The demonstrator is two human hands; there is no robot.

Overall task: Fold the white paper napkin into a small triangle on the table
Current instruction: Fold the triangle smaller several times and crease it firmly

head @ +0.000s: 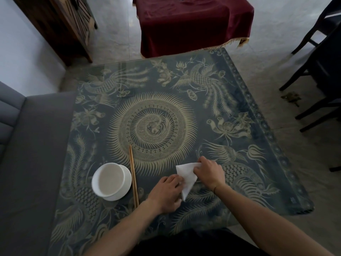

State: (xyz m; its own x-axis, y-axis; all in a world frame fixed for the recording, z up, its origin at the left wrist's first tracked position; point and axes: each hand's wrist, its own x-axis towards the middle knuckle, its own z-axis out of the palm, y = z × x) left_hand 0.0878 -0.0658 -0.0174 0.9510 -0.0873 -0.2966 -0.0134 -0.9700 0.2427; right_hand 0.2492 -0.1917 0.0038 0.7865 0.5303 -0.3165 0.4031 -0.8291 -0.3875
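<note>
The white paper napkin [186, 177] lies on the patterned table [184, 111] near its front edge, folded into a triangle whose narrow tip points toward me. My left hand [166, 193] rests on the napkin's left side near that tip, fingers pressing down on the paper. My right hand [209, 171] covers the napkin's upper right part, fingers curled over the fold and hiding that corner. Both hands touch the napkin, which stays flat on the table.
A white bowl [110, 182] on a saucer stands left of my hands. A pair of wooden chopsticks [133, 175] lies between the bowl and the napkin. A grey sofa [33, 145] borders the table's left side, dark chairs [317, 74] stand at right, a red-draped table [193, 23] behind.
</note>
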